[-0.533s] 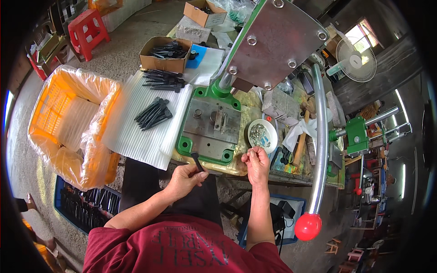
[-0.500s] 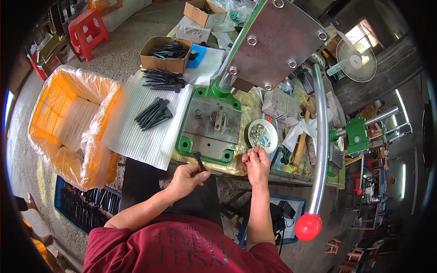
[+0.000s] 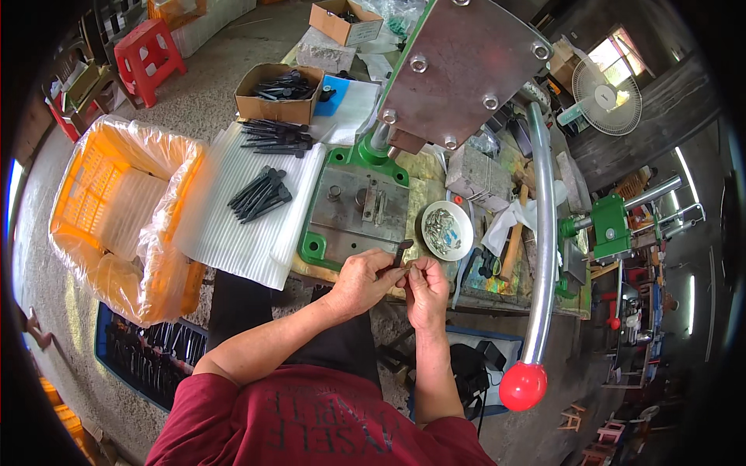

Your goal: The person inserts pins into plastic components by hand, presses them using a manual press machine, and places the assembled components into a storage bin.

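My left hand is closed round a black stick-shaped part with a wider head, which sticks up past the fingers. Against its near end, my right hand is pinched; whatever lies between those fingertips is too small to make out. Both hands meet just in front of the green press base and its steel plate. Just beyond the right hand is a white bowl of small metal pieces. Similar black parts lie in a pile on a white foam sheet.
The press lever with its red ball stands at the right. A plastic-lined orange crate is at the left. Behind the foam sheet sits a cardboard box of black parts. A hammer lies right of the bowl.
My left hand has moved right and forward with the black part. My right hand has come slightly nearer and left, and the two hands now meet at the fingertips.
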Tool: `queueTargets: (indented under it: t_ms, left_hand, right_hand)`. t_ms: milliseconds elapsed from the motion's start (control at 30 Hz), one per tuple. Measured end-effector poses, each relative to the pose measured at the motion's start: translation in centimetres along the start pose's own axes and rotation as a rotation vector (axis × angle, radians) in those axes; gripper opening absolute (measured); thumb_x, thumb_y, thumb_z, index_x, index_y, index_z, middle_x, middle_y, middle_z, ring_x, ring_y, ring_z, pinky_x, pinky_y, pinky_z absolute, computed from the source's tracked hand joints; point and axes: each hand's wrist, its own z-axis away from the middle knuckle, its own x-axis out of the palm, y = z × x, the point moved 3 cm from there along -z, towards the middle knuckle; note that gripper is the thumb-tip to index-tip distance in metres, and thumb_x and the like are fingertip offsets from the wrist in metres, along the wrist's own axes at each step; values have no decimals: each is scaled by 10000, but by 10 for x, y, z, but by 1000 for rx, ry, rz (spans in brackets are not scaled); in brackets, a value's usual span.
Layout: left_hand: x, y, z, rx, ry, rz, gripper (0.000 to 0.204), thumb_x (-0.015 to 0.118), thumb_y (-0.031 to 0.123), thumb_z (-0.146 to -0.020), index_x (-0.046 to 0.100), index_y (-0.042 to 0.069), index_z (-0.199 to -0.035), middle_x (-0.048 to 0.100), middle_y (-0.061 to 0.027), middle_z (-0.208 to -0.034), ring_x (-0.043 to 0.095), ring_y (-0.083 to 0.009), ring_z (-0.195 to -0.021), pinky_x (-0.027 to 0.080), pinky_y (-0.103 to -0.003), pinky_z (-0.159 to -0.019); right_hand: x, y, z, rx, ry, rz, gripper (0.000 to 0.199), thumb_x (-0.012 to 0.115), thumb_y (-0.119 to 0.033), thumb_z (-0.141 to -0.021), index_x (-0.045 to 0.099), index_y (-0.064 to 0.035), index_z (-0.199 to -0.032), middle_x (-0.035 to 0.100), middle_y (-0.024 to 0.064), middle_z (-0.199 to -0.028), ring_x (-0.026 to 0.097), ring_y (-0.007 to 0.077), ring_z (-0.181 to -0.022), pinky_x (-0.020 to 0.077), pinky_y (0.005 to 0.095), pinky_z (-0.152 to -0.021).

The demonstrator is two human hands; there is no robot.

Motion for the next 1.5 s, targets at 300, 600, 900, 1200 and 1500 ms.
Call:
queueTargets:
  t_ms: [300,600,900,1200,1500]
  left_hand:
    - [-4,5,0,181,-10,-31,81,570,35,-719,511,-21,-716,495,-93,-652,529,-189,-566,414,-278,-504]
    - [-10,3,2,225,-76,-74,91,546,29,-716,466,-15,-719,473,-115,-669,502,-268,-608,402,-322,-540]
    - [-16,4,7,214,-138,4,156,560,62,-707,428,-19,-695,463,-130,-667,476,-293,-603,377,-339,-529]
    - [-19,-16,18,-353,-51,949,107,534,87,-796,543,14,-873,559,-59,-799,562,-129,-703,501,-275,-654]
    - [-23,-17,26,-380,45,1199,100,526,81,-793,535,18,-871,569,-80,-830,581,-169,-718,508,-289,-638]
  right_hand:
    - [5,5,5,-40,-15,108,76,474,-67,-834,458,-6,-878,506,38,-733,489,95,-640,414,206,-602]
    - [5,-1,7,-21,9,166,120,469,-104,-844,468,2,-901,508,34,-732,493,90,-666,420,215,-629]
    - [2,-1,6,-56,-125,571,116,483,-117,-840,479,-3,-822,453,-11,-683,410,47,-609,361,177,-556]
    - [21,6,20,15,15,317,151,452,-169,-857,452,-27,-806,419,-20,-611,382,59,-527,318,183,-479]
    - [44,9,26,47,60,-25,128,460,-154,-852,445,-38,-801,429,-1,-629,398,78,-535,341,192,-494]
